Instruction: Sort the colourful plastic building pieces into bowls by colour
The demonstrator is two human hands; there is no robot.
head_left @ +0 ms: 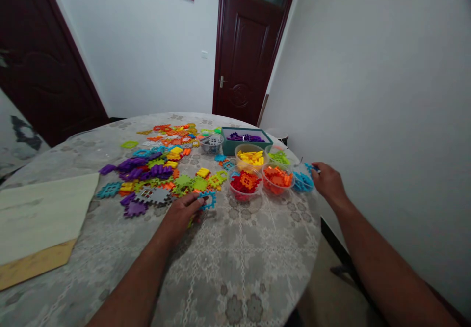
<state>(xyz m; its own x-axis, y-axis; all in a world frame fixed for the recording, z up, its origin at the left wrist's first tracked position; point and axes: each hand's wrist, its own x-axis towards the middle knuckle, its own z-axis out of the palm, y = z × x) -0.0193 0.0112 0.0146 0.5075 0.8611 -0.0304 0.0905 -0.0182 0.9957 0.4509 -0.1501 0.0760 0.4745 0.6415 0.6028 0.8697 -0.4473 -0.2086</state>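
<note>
My left hand (183,214) rests on the round table (235,268) with its fingers pinched on a blue interlocking plastic piece (209,200) at the near edge of a pile of coloured pieces (158,170). My right hand (327,180) is at the table's right edge, fingers closed on a small blue piece over the clear bowl of blue pieces (302,181). Beside it stand clear bowls of orange pieces (277,177), red pieces (245,182), yellow pieces (251,156) and green pieces (279,157).
A teal box with purple pieces (246,139) and a clear bowl of grey pieces (211,143) stand at the back. A pale board (40,214) lies at the table's left. A dark door (248,47) and white walls are behind.
</note>
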